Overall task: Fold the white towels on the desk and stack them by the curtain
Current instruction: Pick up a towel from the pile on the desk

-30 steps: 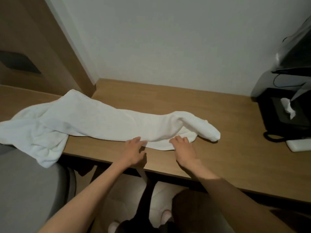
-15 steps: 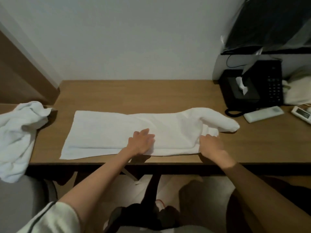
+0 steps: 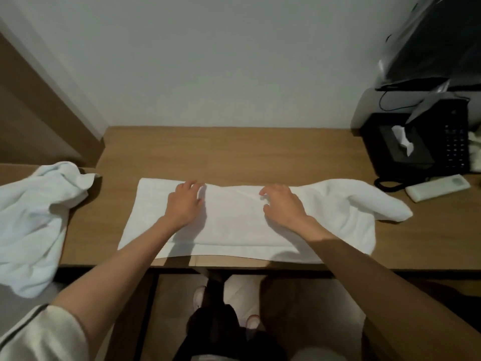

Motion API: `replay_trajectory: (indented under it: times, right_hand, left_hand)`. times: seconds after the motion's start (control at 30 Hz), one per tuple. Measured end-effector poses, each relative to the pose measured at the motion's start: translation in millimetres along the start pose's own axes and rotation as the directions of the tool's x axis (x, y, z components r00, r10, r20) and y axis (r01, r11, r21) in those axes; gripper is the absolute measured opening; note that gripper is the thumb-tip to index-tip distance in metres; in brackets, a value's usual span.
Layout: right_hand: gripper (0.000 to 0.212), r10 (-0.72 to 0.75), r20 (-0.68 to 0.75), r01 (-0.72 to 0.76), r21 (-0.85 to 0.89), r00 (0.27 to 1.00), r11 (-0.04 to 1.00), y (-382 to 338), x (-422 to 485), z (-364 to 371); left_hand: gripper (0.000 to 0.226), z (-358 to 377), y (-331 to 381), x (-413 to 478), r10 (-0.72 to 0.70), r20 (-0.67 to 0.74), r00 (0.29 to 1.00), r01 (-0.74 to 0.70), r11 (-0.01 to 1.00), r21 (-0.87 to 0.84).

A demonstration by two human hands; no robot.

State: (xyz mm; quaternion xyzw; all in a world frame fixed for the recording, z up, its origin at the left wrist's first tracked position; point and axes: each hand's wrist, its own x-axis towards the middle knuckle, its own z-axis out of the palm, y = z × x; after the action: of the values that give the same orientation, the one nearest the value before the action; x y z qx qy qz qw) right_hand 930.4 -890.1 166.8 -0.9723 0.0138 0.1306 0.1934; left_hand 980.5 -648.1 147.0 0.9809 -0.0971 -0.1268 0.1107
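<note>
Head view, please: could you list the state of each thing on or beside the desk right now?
Flat towel: spread on the desk, right end bunched.
Crumpled towel: unfolded, hanging off the desk's left end.
Left hand: open, palm down on the flat towel.
Right hand: open, fingers curled, on the flat towel.
Tissue box: a tissue sticking out.
Remote: lying flat.

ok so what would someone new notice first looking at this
Most likely the long white towel spread along the front of the wooden desk, with the left hand and right hand resting on it, fingers loose. Its right end is bunched up. Next, the crumpled second towel hanging off the desk's left end, and the black tissue box at the far right.
</note>
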Motion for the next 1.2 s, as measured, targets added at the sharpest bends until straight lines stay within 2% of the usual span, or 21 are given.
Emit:
replay_trajectory:
  times: [0.2,0.3,0.4,0.43,0.47,0.5,0.57,0.63,0.7,0.77,0.83,0.87,0.9,0.97,1.0,1.03,1.1,1.2]
  right_hand:
    - [0.061,0.118,0.12,-0.112,-0.053,0.986,0.992,-17.9,40.8,23.6]
    - [0.046,0.167,0.093,-0.154,-0.136,0.981,0.979,-19.5,51.3,28.8]
    - [0.027,0.157,0.029,-0.151,-0.151,0.987,0.977,-21.1,54.6,26.1]
    - [0.025,0.109,-0.045,-0.115,-0.178,0.993,0.977,-21.3,53.9,22.6]
    - [0.024,0.024,-0.14,-0.055,-0.222,0.99,0.974,-21.0,52.3,18.1]
    - [0.024,-0.082,-0.225,0.022,-0.26,0.971,0.965,-20.2,49.7,13.4]
    - [0.03,-0.275,-0.298,0.194,-0.276,0.914,0.941,-18.2,40.1,6.2]
    - [0.033,-0.398,-0.241,0.333,-0.269,0.885,0.904,-15.3,27.3,5.9]
    - [0.029,-0.407,-0.074,0.377,-0.258,0.91,0.89,-11.8,14.3,16.2]
    - [0.025,-0.355,0.149,0.38,-0.209,0.923,0.901,-7.6,2.6,32.0]
    - [0.02,-0.264,0.356,0.325,-0.124,0.897,0.938,-4.0,-8.9,41.7]
    - [0.016,-0.226,0.402,0.268,-0.051,0.887,0.962,-3.0,-13.8,42.7]
    - [0.014,-0.204,0.398,0.2,0.051,0.894,0.978,-2.9,-17.4,41.7]
    - [0.025,-0.143,0.27,0.07,0.262,0.952,0.962,-4.4,-17.5,36.0]
    - [0.03,-0.09,0.193,0.025,0.314,0.977,0.949,-5.2,-14.3,32.3]
    - [0.037,-0.04,0.15,-0.009,0.315,0.988,0.949,-5.7,-10.8,28.6]
    - [0.051,0.034,0.18,-0.073,0.218,0.983,0.973,-5.3,-5.8,25.4]
    - [0.044,0.131,0.246,-0.152,0.069,0.96,0.986,-0.7,-4.7,30.2]
  left_hand:
    - [0.052,-7.2,-52.2,35.4,0.029,0.109,0.994,-0.043,0.991,0.129]
    - [0.043,-3.3,-59.3,43.9,0.062,0.114,0.992,-0.078,0.985,0.151]
    - [0.019,-9.1,-63.4,44.7,0.204,0.021,0.979,-0.205,0.966,0.156]
    - [0.014,-13.2,-64.5,41.5,0.264,-0.048,0.963,-0.255,0.956,0.146]
    - [0.017,-16.1,-66.6,36.8,0.318,-0.134,0.938,-0.3,0.944,0.14]
    - [0.024,-19.3,-69.3,31.2,0.361,-0.201,0.911,-0.335,0.93,0.154]
    - [0.036,-23.9,-74.2,16.1,0.436,-0.316,0.843,-0.389,0.899,0.202]
    - [0.04,-20.5,-79.1,-1.4,0.482,-0.333,0.81,-0.417,0.874,0.25]
    - [0.034,-10.7,-83.0,-19.0,0.499,-0.199,0.843,-0.436,0.852,0.29]
    - [0.019,-1.5,-84.9,-36.8,0.395,0.062,0.917,-0.395,0.871,0.291]
    - [0.043,6.5,-84.9,-50.1,0.215,0.225,0.95,-0.266,0.937,0.227]
    - [0.05,8.7,-84.0,-55.0,0.163,0.208,0.964,-0.19,0.975,0.119]
    - [0.052,9.4,-82.5,-57.7,0.131,0.148,0.98,-0.131,0.991,-0.012]
    - [0.041,10.3,-80.3,-57.4,0.056,-0.034,0.998,-0.062,0.981,-0.186]
    - [0.034,10.6,-79.3,-54.3,0.012,-0.104,0.994,-0.033,0.978,-0.204]
    - [0.037,10.1,-78.5,-50.2,-0.029,-0.13,0.991,0.006,0.984,-0.178]
    - [0.05,9.6,-77.4,-42.5,-0.086,-0.028,0.996,0.082,0.991,-0.108]
    - [0.059,12.8,-79.3,-33.4,-0.098,0.114,0.989,0.106,0.992,-0.064]
